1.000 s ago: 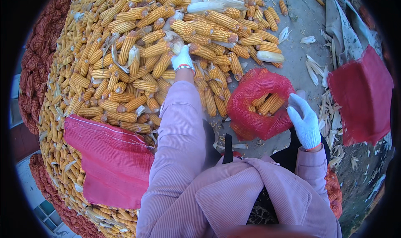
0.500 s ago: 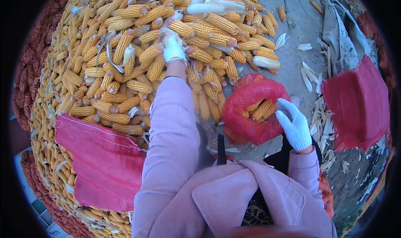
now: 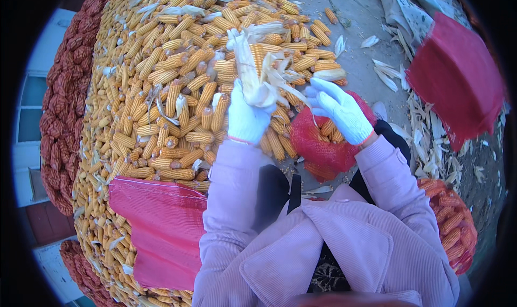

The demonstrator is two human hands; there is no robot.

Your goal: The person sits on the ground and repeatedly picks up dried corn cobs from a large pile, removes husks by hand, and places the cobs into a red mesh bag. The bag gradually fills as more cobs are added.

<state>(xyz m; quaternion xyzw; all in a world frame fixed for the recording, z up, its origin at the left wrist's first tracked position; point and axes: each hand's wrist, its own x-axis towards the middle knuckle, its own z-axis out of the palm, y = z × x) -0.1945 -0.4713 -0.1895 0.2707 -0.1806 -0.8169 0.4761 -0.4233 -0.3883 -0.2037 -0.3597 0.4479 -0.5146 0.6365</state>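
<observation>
My left hand, in a white glove, is closed round the base of an ear of corn. Pale, partly peeled husk still wraps that ear, and its yellow kernels show between the loose leaves. To its right my right hand, gloved too, has its fingers stretched out toward the hanging husk and holds nothing that I can see. Just below the right hand stands a red mesh sack with its rim rolled down and several ears of corn inside. Part of the sack's opening is hidden by that hand.
A large heap of husked corn spreads on the left and ahead. Red mesh cloths lie on the heap and at the right. Loose husks litter the ground. Filled red sacks stand at the left and lower right.
My left hand has come back from the heap, lifting the husk-wrapped ear. My right hand has moved up and left from the sack's rim toward it. The whole view has shifted.
</observation>
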